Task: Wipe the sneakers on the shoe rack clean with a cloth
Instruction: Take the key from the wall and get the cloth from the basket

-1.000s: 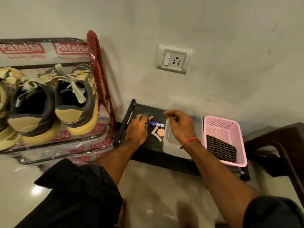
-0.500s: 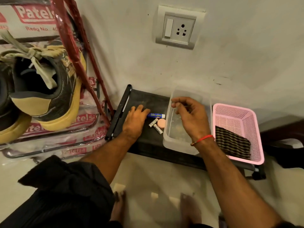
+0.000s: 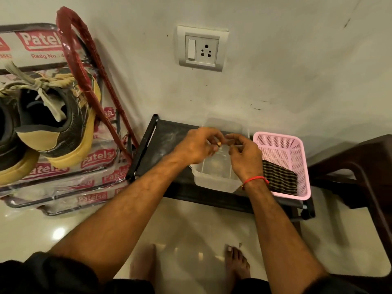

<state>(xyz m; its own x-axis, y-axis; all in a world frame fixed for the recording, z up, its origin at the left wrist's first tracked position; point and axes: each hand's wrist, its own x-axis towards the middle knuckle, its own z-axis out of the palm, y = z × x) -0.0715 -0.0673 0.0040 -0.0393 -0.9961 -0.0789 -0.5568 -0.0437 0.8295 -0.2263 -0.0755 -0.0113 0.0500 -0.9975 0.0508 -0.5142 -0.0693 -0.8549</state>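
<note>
Hands meet above the clear tub (image 3: 214, 177) — left hand (image 3: 197, 146) pinching a small gold-tipped item (image 3: 219, 144), right hand (image 3: 244, 154) curled with its hold unclear — so a slip could drop it, while the cloth (image 3: 280, 180) and sneakers (image 3: 57, 122) wait untouched.

My one camera sits on my head, looking forward and steeply down, close over the low tabletop (image 3: 169, 132) by the wall (image 3: 275, 60), shoe rack (image 3: 84, 60) at left.

Both arms are bare from the short black sleeves (image 3: 53, 272) down to the hands. A thin red thread bracelet (image 3: 255, 179) circles the right wrist, with a small bead or knot on it. Both feet (image 3: 236, 263) are bare, below the bracelet in the view.
</note>
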